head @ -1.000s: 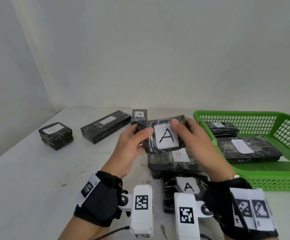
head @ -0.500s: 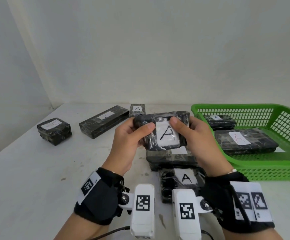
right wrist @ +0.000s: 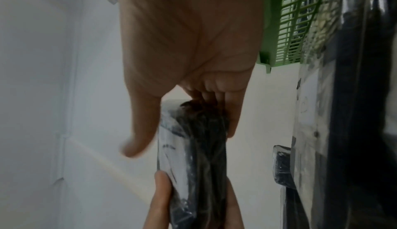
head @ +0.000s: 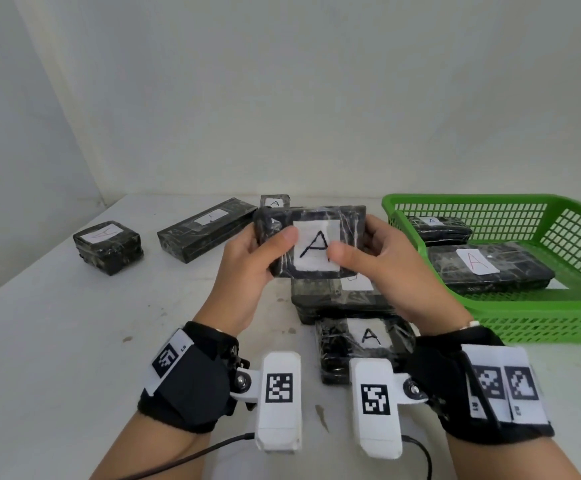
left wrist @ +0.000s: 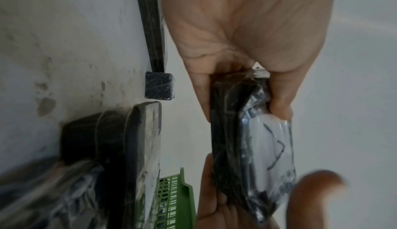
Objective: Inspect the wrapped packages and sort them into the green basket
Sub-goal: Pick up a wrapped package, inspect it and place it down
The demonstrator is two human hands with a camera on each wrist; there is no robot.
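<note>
Both hands hold one black plastic-wrapped package (head: pixel 316 244) above the table, its white "A" label facing me. My left hand (head: pixel 257 261) grips its left end, thumb on the front face. My right hand (head: pixel 372 265) grips the right end the same way. The left wrist view shows the held package (left wrist: pixel 247 147) pinched between thumb and fingers, and the right wrist view shows it (right wrist: pixel 199 156) edge-on. The green basket (head: pixel 538 317) stands at the right with two labelled packages (head: pixel 489 271) inside. Below my hands lie a "B" package (head: pixel 337 299) and an "A" package (head: pixel 358 344).
On the white table (head: pixel 57 341) at the back left are a small square package (head: pixel 109 245), a long package (head: pixel 206 228) and a small one (head: pixel 275 202) behind my hands. Walls close the table at the back and left. A cable (head: pixel 178 459) runs from my left wrist.
The held package has tilted further toward me, its label now facing up at the camera. My thumbs have slid inward over the label. My view has shifted slightly downward.
</note>
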